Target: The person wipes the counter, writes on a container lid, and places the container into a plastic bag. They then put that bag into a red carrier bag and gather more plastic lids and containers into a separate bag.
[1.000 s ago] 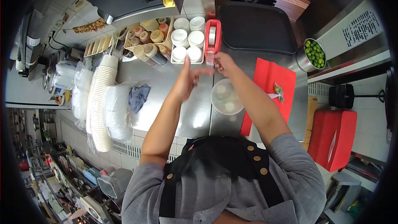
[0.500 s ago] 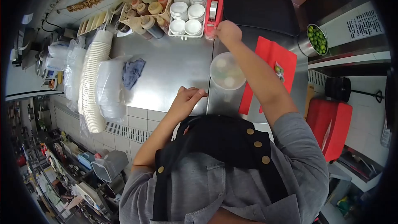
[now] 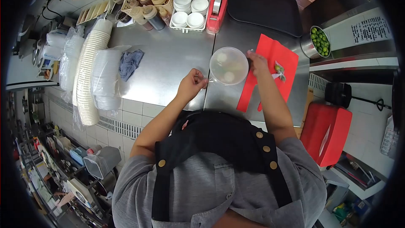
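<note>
A round translucent lidded container (image 3: 229,66) with pale round pieces inside stands on the steel counter (image 3: 168,55). Left of it is my left hand (image 3: 193,83), fingers curled and pinched together at a small clear strip near the container's lower left edge. On the container's right side, my right hand (image 3: 257,62) has its fingers bent close to the rim; what lies between them is too small to make out. Under and beside my right forearm lies a red bag (image 3: 278,57), with a small knotted clear bag of green pieces (image 3: 279,71) on it.
A red tape dispenser (image 3: 217,12) stands behind the container, beside a rack of white dishes (image 3: 182,3). A black tray (image 3: 265,6), a pot of green limes (image 3: 319,42), sauce bottles (image 3: 154,19), a blue cloth (image 3: 130,64) and stacked cups (image 3: 90,71) surround the work area.
My right hand has come back from the tape dispenser to the container's right side. My left hand has moved close to the container's left edge, its fingers more curled. The camera view has shifted slightly.
</note>
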Demonstrator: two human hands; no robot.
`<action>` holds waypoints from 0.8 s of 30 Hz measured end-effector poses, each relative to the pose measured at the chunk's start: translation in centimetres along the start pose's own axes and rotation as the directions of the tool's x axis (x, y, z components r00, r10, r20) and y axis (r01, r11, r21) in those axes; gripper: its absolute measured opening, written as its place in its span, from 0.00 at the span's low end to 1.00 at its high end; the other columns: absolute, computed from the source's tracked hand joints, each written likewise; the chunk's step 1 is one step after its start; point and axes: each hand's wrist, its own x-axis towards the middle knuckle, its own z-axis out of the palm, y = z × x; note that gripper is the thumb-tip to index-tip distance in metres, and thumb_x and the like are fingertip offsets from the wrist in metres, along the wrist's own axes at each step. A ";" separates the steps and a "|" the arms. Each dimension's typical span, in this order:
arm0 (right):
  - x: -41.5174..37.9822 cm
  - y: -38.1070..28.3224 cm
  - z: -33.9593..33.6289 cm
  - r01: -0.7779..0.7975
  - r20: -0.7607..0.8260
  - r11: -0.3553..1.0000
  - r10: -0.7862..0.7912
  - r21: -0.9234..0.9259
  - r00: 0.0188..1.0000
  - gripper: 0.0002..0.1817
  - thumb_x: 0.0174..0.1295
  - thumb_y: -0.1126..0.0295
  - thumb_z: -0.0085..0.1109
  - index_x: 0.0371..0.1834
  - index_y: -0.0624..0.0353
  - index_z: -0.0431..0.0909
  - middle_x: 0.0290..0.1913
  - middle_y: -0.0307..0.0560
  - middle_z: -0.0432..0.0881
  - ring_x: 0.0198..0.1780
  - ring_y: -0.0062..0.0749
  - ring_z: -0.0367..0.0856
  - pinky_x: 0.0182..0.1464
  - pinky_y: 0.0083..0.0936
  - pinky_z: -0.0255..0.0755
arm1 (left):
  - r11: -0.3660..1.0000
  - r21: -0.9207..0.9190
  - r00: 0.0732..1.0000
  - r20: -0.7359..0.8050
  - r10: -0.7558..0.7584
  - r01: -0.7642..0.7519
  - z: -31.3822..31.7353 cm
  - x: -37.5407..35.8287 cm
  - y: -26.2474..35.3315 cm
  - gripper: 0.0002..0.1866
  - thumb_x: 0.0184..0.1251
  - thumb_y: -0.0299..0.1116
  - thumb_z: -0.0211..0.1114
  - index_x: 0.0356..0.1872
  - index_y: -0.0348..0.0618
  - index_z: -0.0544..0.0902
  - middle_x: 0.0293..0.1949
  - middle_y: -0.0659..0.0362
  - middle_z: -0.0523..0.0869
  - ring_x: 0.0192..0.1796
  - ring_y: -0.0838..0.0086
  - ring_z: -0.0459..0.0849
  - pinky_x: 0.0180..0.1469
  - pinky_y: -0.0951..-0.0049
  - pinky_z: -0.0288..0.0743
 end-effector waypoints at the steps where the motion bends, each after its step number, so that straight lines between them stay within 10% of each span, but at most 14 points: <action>1: -0.2 1.3 1.1 -0.039 0.022 0.995 0.037 0.093 0.999 0.13 0.67 0.66 0.67 0.49 0.62 0.82 0.35 0.40 0.84 0.26 0.22 0.76 0.24 0.21 0.70 | 1.000 0.000 1.000 -0.006 0.001 -0.001 0.2 0.7 -0.6 0.15 0.68 0.34 0.70 0.43 0.42 0.72 0.25 0.61 0.87 0.32 0.83 0.84 0.36 0.80 0.71; 5: 0.7 3.3 1.7 -0.233 0.128 0.936 0.205 0.263 0.970 0.13 0.67 0.73 0.64 0.50 0.69 0.81 0.47 0.54 0.87 0.43 0.40 0.88 0.45 0.34 0.86 | 0.998 -0.033 0.998 -0.020 0.061 -0.061 1.9 3.6 -2.8 0.17 0.67 0.33 0.71 0.47 0.41 0.72 0.26 0.59 0.87 0.32 0.78 0.84 0.40 0.76 0.73; 13: -1.6 2.8 2.3 -0.115 0.045 0.984 0.110 0.135 0.993 0.14 0.65 0.78 0.62 0.53 0.70 0.79 0.45 0.54 0.87 0.41 0.39 0.88 0.44 0.33 0.86 | 0.956 -0.038 0.945 -0.168 0.281 -0.291 4.1 4.1 -5.3 0.24 0.58 0.28 0.77 0.51 0.41 0.72 0.31 0.62 0.88 0.35 0.76 0.82 0.45 0.71 0.76; 20: -0.8 3.5 2.1 -0.020 0.020 0.999 0.019 0.043 1.000 0.16 0.60 0.81 0.65 0.52 0.70 0.79 0.41 0.53 0.87 0.37 0.36 0.88 0.41 0.31 0.85 | 0.996 -0.074 0.998 -0.050 0.040 -0.043 2.5 5.6 -5.1 0.25 0.52 0.28 0.80 0.47 0.42 0.74 0.33 0.62 0.90 0.43 0.74 0.87 0.45 0.71 0.76; 24: -0.8 3.3 1.9 0.005 0.037 1.000 -0.005 -0.007 0.999 0.16 0.59 0.81 0.67 0.51 0.70 0.79 0.41 0.52 0.87 0.36 0.34 0.87 0.38 0.29 0.84 | 0.933 0.350 0.992 0.062 -0.108 0.079 0.6 6.0 -0.4 0.27 0.46 0.33 0.84 0.44 0.44 0.75 0.34 0.57 0.89 0.41 0.68 0.88 0.41 0.69 0.77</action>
